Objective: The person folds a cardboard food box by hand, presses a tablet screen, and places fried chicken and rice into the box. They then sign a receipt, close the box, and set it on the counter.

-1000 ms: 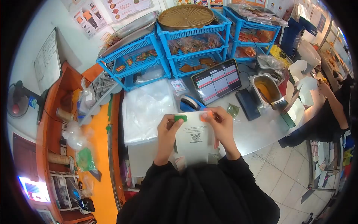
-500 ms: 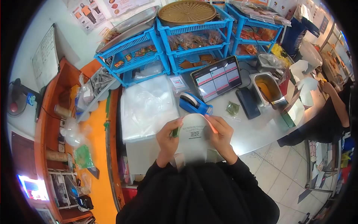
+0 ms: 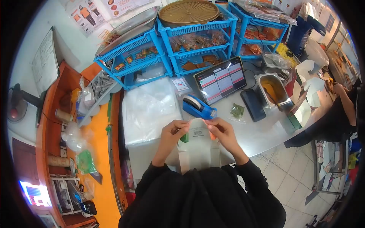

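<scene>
Between my hands is a partly folded cardboard box (image 3: 198,147), whitish inside, with a printed code on its panel and green and orange showing at its edges. My left hand (image 3: 172,136) pinches the panel's upper left corner. On the upper right corner, my right hand (image 3: 224,136) is closed in the same way. The box's lower end is hidden against my dark clothing. Just beyond the box lies a blue tape dispenser (image 3: 199,108). A stack of clear plastic bags (image 3: 150,112) lies left of my left hand.
A tablet (image 3: 221,80) stands behind the dispenser. Right of it are a small herb packet (image 3: 237,111), a dark phone-like case (image 3: 253,105) and a metal tub (image 3: 272,89) of orange sauce. Blue racks (image 3: 197,47) line the back. A co-worker's arm (image 3: 345,104) reaches in near open boxes (image 3: 304,110).
My hands have drawn closer together, bending the panel's corners inward. The box has tilted, so its folded side flaps show more and the printed code looks flatter.
</scene>
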